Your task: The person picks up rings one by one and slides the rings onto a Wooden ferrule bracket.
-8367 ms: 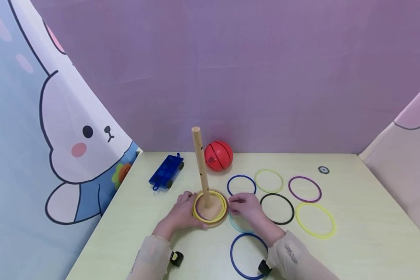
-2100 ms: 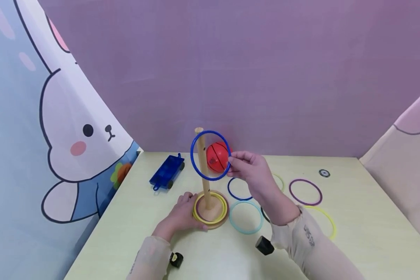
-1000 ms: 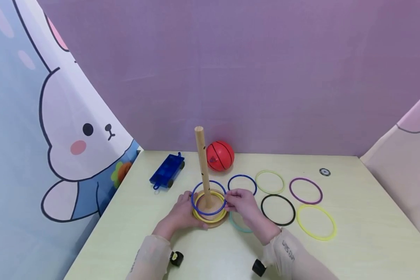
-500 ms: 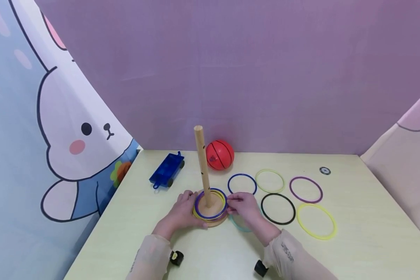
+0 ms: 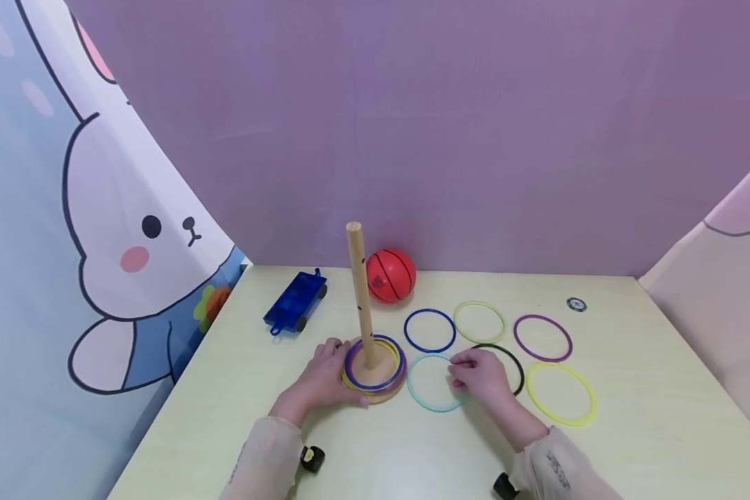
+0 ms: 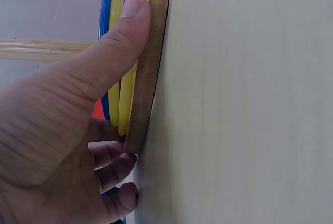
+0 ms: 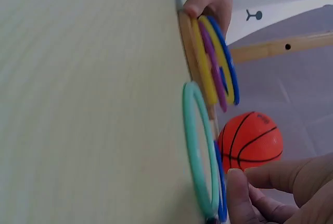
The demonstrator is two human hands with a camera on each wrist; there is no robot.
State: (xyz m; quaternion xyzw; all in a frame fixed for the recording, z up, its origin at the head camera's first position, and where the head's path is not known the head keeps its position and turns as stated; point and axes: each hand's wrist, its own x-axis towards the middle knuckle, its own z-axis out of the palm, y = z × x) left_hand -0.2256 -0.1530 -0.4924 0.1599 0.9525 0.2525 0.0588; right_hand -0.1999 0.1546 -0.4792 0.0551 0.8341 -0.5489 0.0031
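My left hand (image 5: 328, 378) grips the edge of the round wooden base (image 6: 151, 67), thumb on the near side and fingers behind. From the base rises a wooden peg (image 5: 361, 292), with a blue ring (image 6: 105, 10) uppermost around its foot. Under that blue ring lie yellow rings (image 6: 125, 107) and a purple ring (image 7: 208, 49). My right hand (image 5: 480, 375) hovers by the right side of a turquoise ring (image 7: 193, 146), thumb and fingertips apart, holding nothing visible. Part of a black ring (image 5: 521, 375) is hidden behind that hand.
Right of the base lie another blue ring (image 5: 430, 351), a pale green ring (image 5: 478, 302), a purple ring (image 5: 539, 316) and a yellow ring (image 5: 592, 403). A red ball (image 5: 391, 276) and a blue wheeled toy (image 5: 296, 303) stand behind. A small disc (image 5: 577, 304) lies far right.
The blue ring from the table's front came down around the peg onto the other rings, and my right hand let it go. That hand moved right to the turquoise ring. My left hand stayed put.
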